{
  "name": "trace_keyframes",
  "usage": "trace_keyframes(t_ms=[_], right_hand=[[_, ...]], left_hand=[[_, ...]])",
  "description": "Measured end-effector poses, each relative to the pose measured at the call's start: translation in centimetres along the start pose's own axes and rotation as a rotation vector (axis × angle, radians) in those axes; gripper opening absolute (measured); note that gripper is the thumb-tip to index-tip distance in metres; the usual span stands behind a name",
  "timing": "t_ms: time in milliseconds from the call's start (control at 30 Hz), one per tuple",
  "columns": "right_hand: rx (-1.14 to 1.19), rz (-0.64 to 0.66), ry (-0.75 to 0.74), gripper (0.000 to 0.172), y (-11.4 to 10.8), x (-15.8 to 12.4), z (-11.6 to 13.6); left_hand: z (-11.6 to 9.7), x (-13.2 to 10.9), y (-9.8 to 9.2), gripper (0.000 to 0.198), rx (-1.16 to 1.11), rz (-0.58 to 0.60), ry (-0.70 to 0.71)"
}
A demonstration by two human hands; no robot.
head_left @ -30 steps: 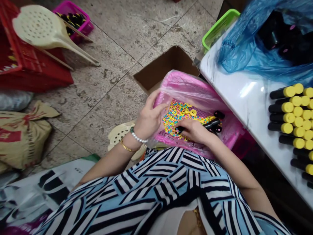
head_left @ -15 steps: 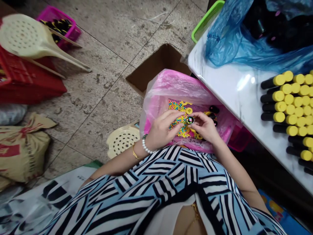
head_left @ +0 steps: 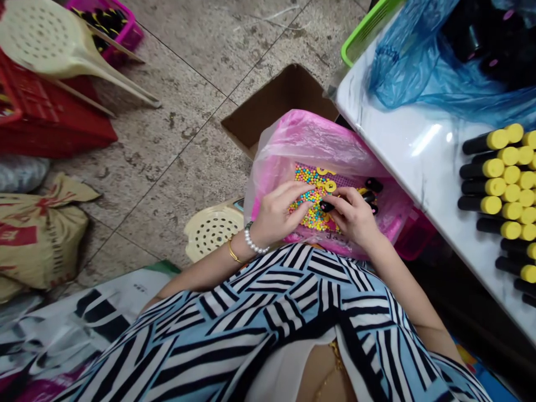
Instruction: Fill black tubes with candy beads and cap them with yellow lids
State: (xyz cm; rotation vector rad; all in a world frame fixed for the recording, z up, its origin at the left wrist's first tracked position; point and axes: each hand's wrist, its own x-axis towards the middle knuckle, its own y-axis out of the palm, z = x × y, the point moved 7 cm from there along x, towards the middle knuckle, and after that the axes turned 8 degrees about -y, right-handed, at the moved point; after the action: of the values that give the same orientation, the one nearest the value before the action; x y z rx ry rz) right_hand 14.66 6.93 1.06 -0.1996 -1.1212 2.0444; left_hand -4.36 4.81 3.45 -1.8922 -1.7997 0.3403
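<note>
My left hand [head_left: 276, 211] rests with curved fingers over a mass of small multicoloured beads [head_left: 305, 190] and shows nothing held. My right hand [head_left: 354, 216] grips a black tube [head_left: 365, 197], whose end [head_left: 326, 206] sticks out towards my left hand. The beads lie on a purple perforated board [head_left: 345, 181] with yellow rings [head_left: 330, 186] among them. Several short black pieces [head_left: 373, 185] lie at its right side. A pink plastic bag [head_left: 305, 139] lines the container beneath, and my hands hide part of the board.
A white marble-patterned table [head_left: 414, 151] at right holds rows of black tubes with yellow caps [head_left: 498, 184] and a blue plastic bag [head_left: 414, 67]. Below my hands are a cardboard box [head_left: 272, 106] and a cream perforated disc [head_left: 213, 229] on the tiled floor.
My hands have parted slightly; the black tube now lies sideways in my right hand instead of standing end-on between both hands. The view has shifted slightly upward.
</note>
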Motion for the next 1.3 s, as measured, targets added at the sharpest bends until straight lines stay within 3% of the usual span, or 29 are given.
trace_keyframes(t_ms=[133, 300, 500, 567, 633, 700, 867, 1033, 1200, 1300], right_hand=[[0.322, -0.112, 0.145, 0.034, -0.9, 0.2, -0.8], [0.641, -0.21, 0.319, 0.035, 0.9, -0.4, -1.4], [0.739, -0.114, 0.315, 0.044, 2.3, -0.4, -1.0], [0.613, -0.098, 0.278, 0.039, 1.2, 0.4, -1.8], [0.334, -0.119, 0.26, 0.026, -0.2, 1.7, -3.1], [0.044, -0.083, 0.242, 0.024, -0.7, 3.4, -4.1], [-0.388, 0.23, 0.195, 0.035, 2.6, 6.6, -4.8], [-0.439, 0.31, 0.152, 0.034, 4.2, 7.3, -4.3], [-0.386, 0.195, 0.123, 0.036, 2.6, 6.8, -2.2], [-0.327, 0.325, 0.103, 0.028, 3.7, 5.3, -0.7]], left_hand=[[0.1, -0.1, 0.0, 0.033, -0.052, 0.016, 0.005], [-0.8, 0.1, 1.1, 0.042, -0.124, 0.107, 0.043], [-1.1, 0.3, 1.1, 0.033, -0.118, 0.092, 0.041], [-0.8, 0.3, 1.0, 0.034, -0.134, 0.109, 0.018], [-0.5, 0.2, 0.9, 0.037, -0.152, 0.114, 0.01], [-0.2, 0.2, 0.9, 0.038, -0.157, 0.111, 0.01], [0.6, 0.3, 1.1, 0.042, -0.177, 0.084, -0.006], [0.6, 0.5, 0.2, 0.047, -0.172, -0.006, 0.045], [0.5, 0.6, -0.3, 0.036, -0.114, -0.061, 0.018], [0.8, 0.7, -0.6, 0.033, -0.109, -0.111, -0.016]])
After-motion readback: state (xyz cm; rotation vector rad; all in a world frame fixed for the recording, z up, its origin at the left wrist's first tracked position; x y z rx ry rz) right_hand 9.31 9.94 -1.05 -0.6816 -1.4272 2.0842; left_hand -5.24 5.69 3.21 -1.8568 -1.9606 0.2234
